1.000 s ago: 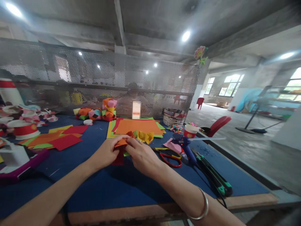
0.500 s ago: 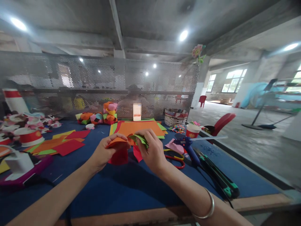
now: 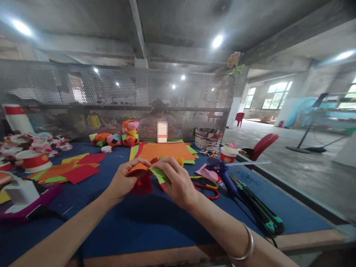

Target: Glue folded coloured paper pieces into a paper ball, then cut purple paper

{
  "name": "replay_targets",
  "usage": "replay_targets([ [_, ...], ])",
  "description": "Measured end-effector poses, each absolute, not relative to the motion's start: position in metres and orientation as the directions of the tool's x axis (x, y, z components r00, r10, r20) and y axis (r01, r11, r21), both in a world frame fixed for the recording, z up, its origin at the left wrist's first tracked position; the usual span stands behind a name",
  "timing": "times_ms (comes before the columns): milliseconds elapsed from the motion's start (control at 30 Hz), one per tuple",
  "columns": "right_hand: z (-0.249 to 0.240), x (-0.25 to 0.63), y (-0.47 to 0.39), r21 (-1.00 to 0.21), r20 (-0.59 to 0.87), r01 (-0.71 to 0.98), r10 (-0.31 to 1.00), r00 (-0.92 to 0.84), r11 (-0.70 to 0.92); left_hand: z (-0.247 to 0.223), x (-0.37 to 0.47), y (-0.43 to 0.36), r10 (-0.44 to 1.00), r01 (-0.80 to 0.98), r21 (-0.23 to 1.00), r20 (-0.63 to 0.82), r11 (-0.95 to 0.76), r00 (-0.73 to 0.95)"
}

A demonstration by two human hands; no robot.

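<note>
Orange paper [image 3: 138,170]: pinched in left hand [image 3: 121,181] below frame centre, beside green paper [image 3: 160,175] pinched in right hand [image 3: 180,183], probably to keep edges aligned.

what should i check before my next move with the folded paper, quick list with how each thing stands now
1. Left hand gripping the folded orange paper: ok.
2. Right hand gripping the folded green paper: ok.
3. Green and orange pieces attached to each other: cannot tell; the hands cover where they meet.
4. Blue plastic glue gun apart from both hands: ok.
5. Glue gun hot: cannot tell, though a small red light shows.
6. Scissors with red and yellow handles fully visible: not ok, partly hidden.
</note>
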State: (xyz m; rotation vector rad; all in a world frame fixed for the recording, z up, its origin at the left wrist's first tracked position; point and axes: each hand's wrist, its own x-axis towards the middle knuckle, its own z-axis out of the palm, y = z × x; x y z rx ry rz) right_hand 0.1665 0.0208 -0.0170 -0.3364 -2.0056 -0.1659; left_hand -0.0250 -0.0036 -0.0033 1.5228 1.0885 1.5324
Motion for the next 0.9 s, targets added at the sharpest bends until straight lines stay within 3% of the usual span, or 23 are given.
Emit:
replay_targets([
  [333,-0.027,0.165,0.028,0.008,0.842,0.343,0.178,-0.509,0.939,-0.010,-0.027,0.001,0.870,0.308,0.835,0.491,-0.455,-0.046],
  [900,-0.024,0.161,0.020,-0.029,0.735,0.350,0.257,-0.628,0.936,-0.019,-0.026,-0.005,0.789,0.461,0.707,0.614,-0.537,-0.021],
])
